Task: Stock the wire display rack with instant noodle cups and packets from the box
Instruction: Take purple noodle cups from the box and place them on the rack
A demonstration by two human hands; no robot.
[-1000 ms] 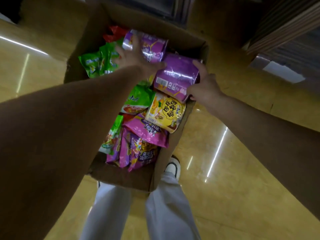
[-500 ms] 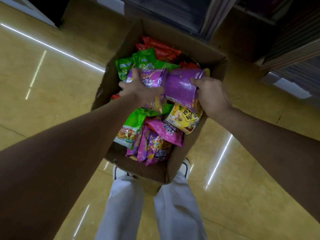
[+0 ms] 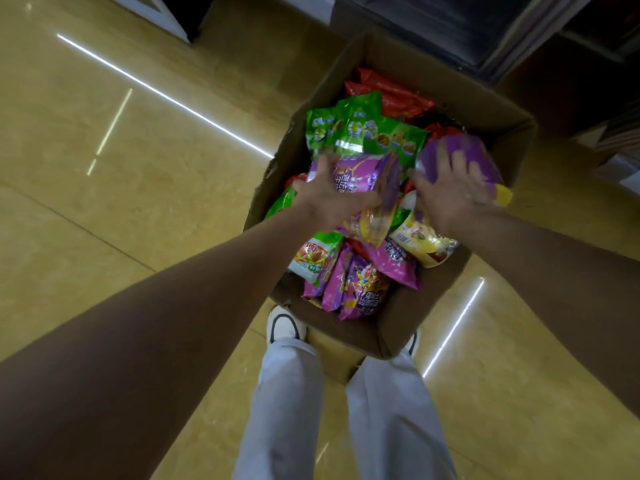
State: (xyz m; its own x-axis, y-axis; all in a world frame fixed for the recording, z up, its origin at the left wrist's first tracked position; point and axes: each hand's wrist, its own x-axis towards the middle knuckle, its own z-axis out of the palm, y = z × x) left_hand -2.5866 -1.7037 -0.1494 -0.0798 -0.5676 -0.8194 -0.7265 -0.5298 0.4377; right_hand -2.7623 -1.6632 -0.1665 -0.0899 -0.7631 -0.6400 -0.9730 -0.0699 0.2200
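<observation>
Head view shows two purple instant noodle cups lifted above the open brown cardboard box [image 3: 408, 327]: the left hand [image 3: 332, 199] grips the printed purple cup [image 3: 363, 178] and the right hand [image 3: 453, 199] wraps the blurred plain purple cup [image 3: 457, 150]. Beneath them the box holds green foil packets [image 3: 363, 129], red packets [image 3: 388, 91], magenta packets [image 3: 360, 289] and a yellow noodle cup [image 3: 426, 244]. It rests on a glossy tan floor [image 3: 121, 168], against white-trousered legs [image 3: 287, 410].

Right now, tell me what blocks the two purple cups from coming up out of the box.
Nothing visible does. The left hand grips one purple cup, the right hand the other purple cup, both above the packets in the open-topped box.
</observation>
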